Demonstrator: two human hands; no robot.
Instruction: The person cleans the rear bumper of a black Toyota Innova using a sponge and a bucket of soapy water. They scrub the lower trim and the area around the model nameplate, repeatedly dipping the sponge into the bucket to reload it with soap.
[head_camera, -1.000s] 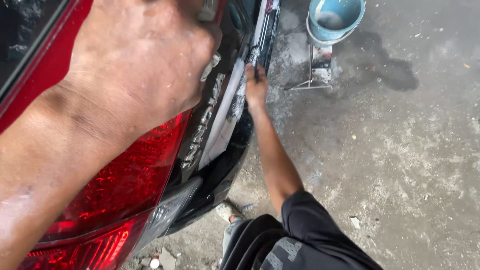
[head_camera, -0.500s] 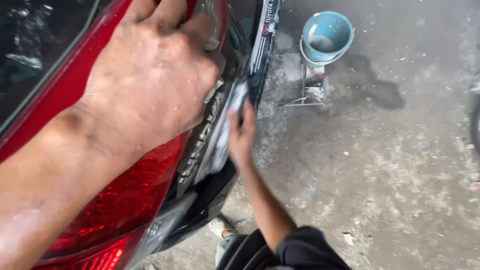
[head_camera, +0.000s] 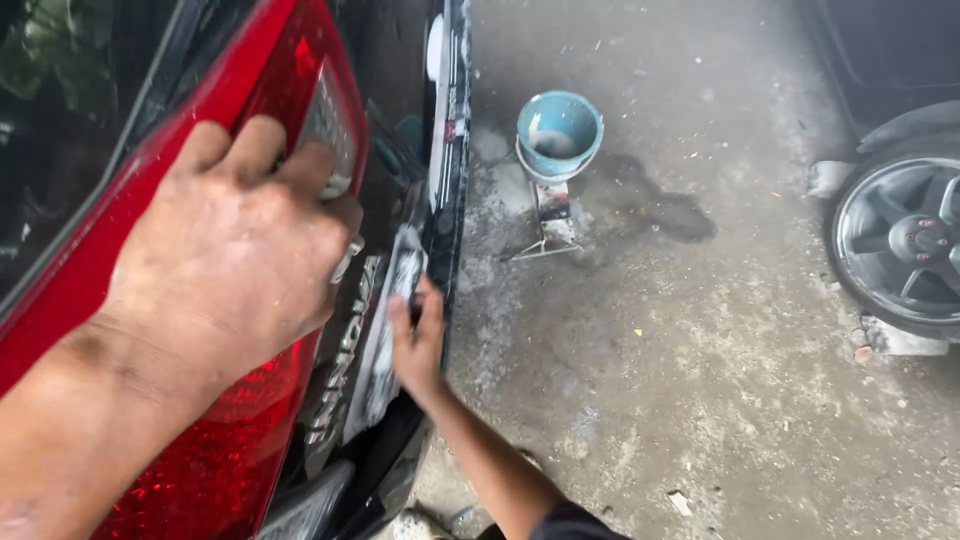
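A: Location of the worked surface?
B: Black rear panel (head_camera: 400, 190) of the car, soapy white film across the plate area (head_camera: 385, 330), directly beside the red tail lamp (head_camera: 215, 460).

A: Right hand (head_camera: 418, 340)?
B: Flat against the soapy panel, palm down. Grip spread, fingers (head_camera: 432, 300) together and extended, clamped on nothing visible. Cloth or sponge beneath: cannot tell.

A: Left hand (head_camera: 235, 255)?
B: Resting on the upper edge of the tail lamp, fingers (head_camera: 255, 140) curled over the rim. Grip partly closed against the lamp, bracing only.

A: Surroundings?
B: Wet grey concrete floor (head_camera: 700, 380). Blue bucket (head_camera: 558, 130) well apart from the panel, standing on a small metal stand (head_camera: 548, 225). Dark damp patch (head_camera: 660, 205) just beside the bucket. Alloy wheel (head_camera: 900, 245) of a second vehicle at the right edge.
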